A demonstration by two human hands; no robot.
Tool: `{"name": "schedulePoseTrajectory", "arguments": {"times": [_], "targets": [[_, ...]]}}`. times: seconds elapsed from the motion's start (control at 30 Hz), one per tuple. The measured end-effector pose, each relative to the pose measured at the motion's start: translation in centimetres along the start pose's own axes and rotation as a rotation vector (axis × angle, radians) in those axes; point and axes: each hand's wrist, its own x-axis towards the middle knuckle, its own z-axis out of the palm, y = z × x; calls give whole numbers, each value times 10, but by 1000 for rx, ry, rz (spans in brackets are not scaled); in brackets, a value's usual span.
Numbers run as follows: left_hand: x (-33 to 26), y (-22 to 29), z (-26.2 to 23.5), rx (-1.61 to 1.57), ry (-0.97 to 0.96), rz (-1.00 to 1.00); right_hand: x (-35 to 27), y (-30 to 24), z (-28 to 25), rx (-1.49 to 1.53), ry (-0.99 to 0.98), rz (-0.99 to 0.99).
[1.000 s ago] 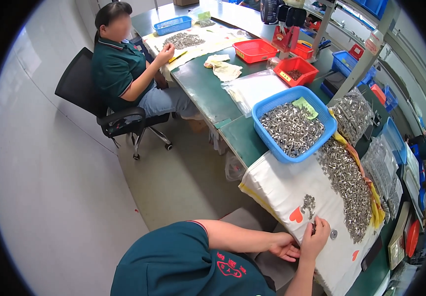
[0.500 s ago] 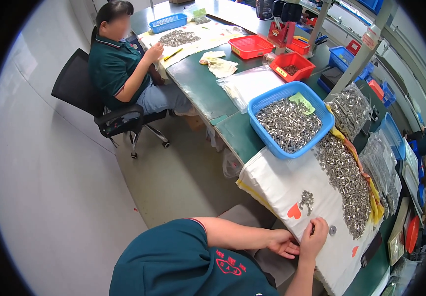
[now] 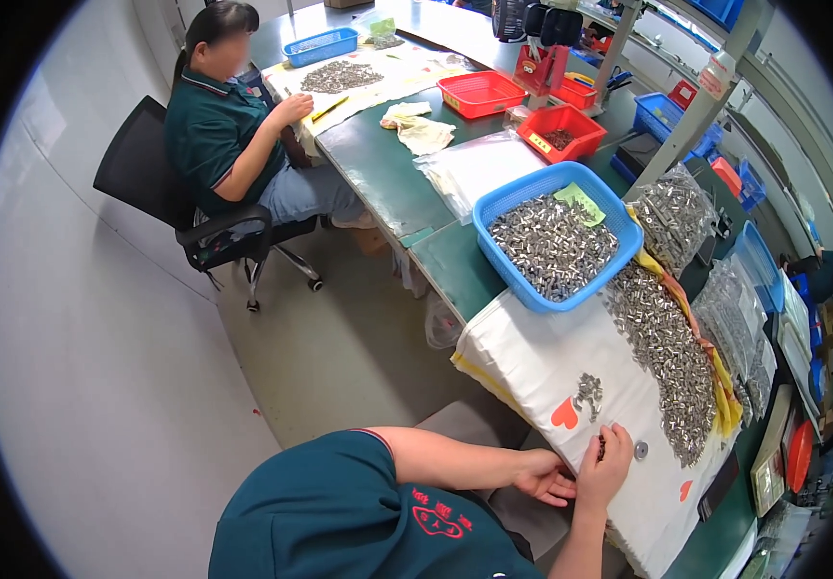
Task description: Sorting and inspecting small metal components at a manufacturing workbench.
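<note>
My right hand [image 3: 606, 473] rests at the near edge of a white cloth [image 3: 518, 338], fingers curled around a few small dark parts [image 3: 601, 447]. What exactly these are is too small to make out. Beside it, at the cloth's edge, my left hand [image 3: 544, 477] lies palm up with loosely bent fingers; nothing shows in it. A round grey metal disc [image 3: 640, 450] lies just right of my right hand. Beyond the fingers is a little group of small metal pieces [image 3: 588, 394]. A long heap of short shiny metal cylinders [image 3: 667, 357] covers the cloth's right side.
A blue basket [image 3: 493, 253] full of similar cylinders stands at the cloth's far end. Bags of metal parts [image 3: 672, 217] lie along the right. Red trays [image 3: 482, 94] and clear plastic bags [image 3: 484, 174] sit farther off. A seated co-worker [image 3: 218, 135] is at the far left.
The whole view has shifted slightly to the left. In my right hand the dark parts show more plainly between the fingers. My left hand has hardly moved.
</note>
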Motion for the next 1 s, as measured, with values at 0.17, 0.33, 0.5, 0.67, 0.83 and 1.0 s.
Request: {"name": "schedulePoseTrajectory", "arguments": {"times": [0.17, 0.33, 0.5, 0.67, 0.83, 1.0], "targets": [[-1, 1, 2, 8, 12, 11, 1, 0, 1, -15, 5, -7], [-1, -1, 0, -5, -13, 18, -1, -1, 1, -20, 13, 6], [0, -5, -7, -31, -22, 23, -7, -6, 4, 11, 13, 11], [20, -8, 10, 27, -35, -65, -12, 6, -7, -42, 61, 48], [-11, 4, 3, 103, 133, 93, 5, -11, 3, 81, 47, 21], [-9, 9, 0, 27, 23, -11, 15, 36, -62, -45, 332, 75]]}}
